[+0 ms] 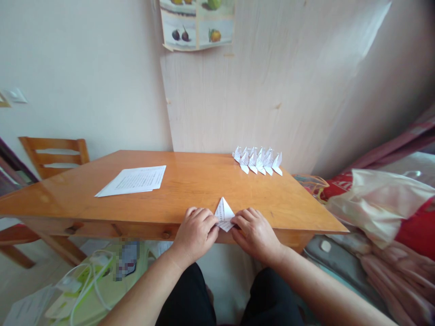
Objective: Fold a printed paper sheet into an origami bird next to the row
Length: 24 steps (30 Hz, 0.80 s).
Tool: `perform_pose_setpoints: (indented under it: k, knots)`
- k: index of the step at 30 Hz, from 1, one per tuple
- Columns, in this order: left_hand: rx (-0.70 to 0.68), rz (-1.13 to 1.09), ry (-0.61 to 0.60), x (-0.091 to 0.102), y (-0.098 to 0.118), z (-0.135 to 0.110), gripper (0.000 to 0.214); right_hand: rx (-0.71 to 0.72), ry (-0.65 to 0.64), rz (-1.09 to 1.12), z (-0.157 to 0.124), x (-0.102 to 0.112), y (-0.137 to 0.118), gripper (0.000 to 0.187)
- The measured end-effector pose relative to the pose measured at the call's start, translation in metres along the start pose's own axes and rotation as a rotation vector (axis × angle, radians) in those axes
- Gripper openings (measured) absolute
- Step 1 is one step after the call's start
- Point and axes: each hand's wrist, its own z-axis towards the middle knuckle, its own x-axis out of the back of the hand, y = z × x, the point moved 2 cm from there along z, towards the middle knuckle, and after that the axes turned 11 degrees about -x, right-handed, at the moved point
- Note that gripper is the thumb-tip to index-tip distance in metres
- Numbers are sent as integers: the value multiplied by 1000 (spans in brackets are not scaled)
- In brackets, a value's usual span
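Paper: a folded paper piece [224,214] with a pointed top is held at the near edge of the wooden table [190,185].
Left hand [196,233]: fingers are pressed on the piece's left side.
Right hand [254,233]: fingers are pinched on its right side.
Behind: a row of folded shapes [258,160] and printed sheets [134,180] are laid.

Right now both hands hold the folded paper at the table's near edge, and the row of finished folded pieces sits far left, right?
Not quite: the head view shows the row of folded pieces at the far right of the table. The left hand and right hand do hold the folded paper at the near edge.
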Motion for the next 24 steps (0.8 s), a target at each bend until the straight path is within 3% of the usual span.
perform_pose_setpoints:
  k: [14, 24]
  knots:
    - [70, -151, 86, -8, -7, -6, 3, -2, 24, 72, -1, 0, 4, 18]
    - [128, -131, 67, -6, -13, 4, 11, -55, 7, 96, 10, 1, 8, 21]
